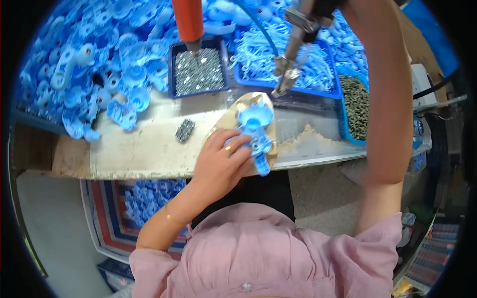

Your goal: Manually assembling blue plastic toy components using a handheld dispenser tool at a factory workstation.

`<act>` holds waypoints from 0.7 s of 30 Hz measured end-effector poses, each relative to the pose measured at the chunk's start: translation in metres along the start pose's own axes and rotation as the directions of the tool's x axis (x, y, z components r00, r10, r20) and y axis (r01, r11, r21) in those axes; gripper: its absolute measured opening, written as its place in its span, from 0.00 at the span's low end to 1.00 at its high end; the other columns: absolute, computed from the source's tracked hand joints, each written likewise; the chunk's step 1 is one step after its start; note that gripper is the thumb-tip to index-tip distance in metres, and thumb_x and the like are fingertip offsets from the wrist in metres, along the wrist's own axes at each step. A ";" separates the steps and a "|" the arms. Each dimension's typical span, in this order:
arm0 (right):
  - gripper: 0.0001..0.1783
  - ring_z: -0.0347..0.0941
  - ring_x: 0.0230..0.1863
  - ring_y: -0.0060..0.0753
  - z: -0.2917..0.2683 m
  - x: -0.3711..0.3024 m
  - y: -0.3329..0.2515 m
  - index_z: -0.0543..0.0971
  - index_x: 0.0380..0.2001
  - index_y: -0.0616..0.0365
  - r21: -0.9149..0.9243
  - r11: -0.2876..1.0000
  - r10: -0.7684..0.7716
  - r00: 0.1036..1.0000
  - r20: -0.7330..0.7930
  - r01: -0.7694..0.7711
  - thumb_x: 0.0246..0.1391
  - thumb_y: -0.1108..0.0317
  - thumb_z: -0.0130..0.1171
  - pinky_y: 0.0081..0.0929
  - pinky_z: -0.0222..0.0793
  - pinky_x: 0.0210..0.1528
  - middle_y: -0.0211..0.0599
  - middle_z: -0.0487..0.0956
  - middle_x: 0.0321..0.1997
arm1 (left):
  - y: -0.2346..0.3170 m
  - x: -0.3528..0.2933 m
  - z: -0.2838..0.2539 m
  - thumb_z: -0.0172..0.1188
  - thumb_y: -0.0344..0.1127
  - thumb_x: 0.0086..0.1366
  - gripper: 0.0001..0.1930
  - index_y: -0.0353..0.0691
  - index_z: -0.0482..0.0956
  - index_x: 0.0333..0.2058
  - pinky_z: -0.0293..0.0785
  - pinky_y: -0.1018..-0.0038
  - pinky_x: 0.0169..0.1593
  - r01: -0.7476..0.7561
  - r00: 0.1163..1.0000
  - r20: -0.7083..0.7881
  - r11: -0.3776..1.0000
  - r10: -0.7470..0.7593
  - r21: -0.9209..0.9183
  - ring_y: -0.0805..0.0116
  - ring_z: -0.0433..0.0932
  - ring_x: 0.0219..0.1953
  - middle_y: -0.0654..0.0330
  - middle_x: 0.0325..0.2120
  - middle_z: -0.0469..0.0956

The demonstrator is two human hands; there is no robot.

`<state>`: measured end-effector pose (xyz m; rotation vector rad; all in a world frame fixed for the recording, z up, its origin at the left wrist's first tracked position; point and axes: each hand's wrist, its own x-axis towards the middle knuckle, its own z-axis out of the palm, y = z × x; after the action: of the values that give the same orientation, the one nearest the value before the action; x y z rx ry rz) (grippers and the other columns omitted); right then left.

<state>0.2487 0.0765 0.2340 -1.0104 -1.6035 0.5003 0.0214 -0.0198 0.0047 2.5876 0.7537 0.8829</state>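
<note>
A blue moulded plastic part (257, 119) with a round cup at its far end lies in a tan shaped holder (271, 131) at the table's front edge. My left hand (223, 154), with a ring on one finger, has its fingers bent over the part's left side and holds it there. My right forearm reaches up past the holder to the top edge of the picture. Only a blurred bit of my right hand (354, 7) shows, near a dark metal tool (298, 37); its fingers are hidden. The tool's metal tip hangs just behind the holder.
An orange screwdriver (189, 22) hangs over a dark tray (225, 74) of small screws. A loose screw cluster (185, 130) lies left of my hand. Blue parts (74, 64) pile up at left. Blue trays hold thin strips (293, 59) and brownish small pieces (355, 107).
</note>
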 end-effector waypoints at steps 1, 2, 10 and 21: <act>0.33 0.77 0.33 0.19 -0.004 0.006 -0.002 0.80 0.42 0.59 0.035 0.999 0.020 0.992 0.126 -0.024 0.61 0.36 0.59 0.21 0.73 0.36 0.31 0.82 0.34 | 0.003 -0.001 -0.019 0.67 0.33 0.59 0.09 0.40 0.78 0.36 0.72 0.58 0.55 0.029 1.000 -0.002 0.996 -0.030 -0.089 0.53 0.76 0.51 0.57 0.47 0.79; 0.35 0.77 0.37 0.20 -0.014 0.013 0.008 0.79 0.46 0.60 0.122 0.991 -0.069 0.985 0.160 0.049 0.62 0.34 0.57 0.24 0.74 0.40 0.32 0.82 0.38 | 0.007 -0.001 -0.040 0.67 0.32 0.58 0.08 0.40 0.78 0.35 0.74 0.59 0.52 0.093 0.996 0.040 0.968 -0.086 -0.232 0.52 0.77 0.47 0.56 0.44 0.81; 0.14 0.80 0.30 0.24 -0.162 0.004 0.243 0.84 0.38 0.60 -0.492 0.823 0.277 0.957 -0.092 -0.285 0.61 0.60 0.59 0.25 0.76 0.37 0.34 0.84 0.29 | 0.028 -0.087 -0.214 0.72 0.38 0.53 0.14 0.36 0.80 0.33 0.75 0.61 0.45 0.443 0.763 0.519 0.896 -0.386 0.016 0.50 0.80 0.41 0.52 0.37 0.84; 0.25 0.78 0.56 0.53 -0.142 0.014 0.346 0.84 0.46 0.56 -0.943 0.103 0.527 0.821 -0.218 -0.316 0.55 0.47 0.65 0.50 0.75 0.54 0.46 0.81 0.55 | 0.014 -0.060 -0.151 0.70 0.45 0.59 0.27 0.36 0.78 0.53 0.73 0.60 0.53 0.583 0.710 0.391 0.800 -0.586 0.140 0.47 0.79 0.48 0.50 0.46 0.82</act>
<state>0.5014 0.2491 0.0189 -2.5522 -1.7109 -0.1799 -0.1093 -0.0483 0.0980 2.1774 1.3240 0.1166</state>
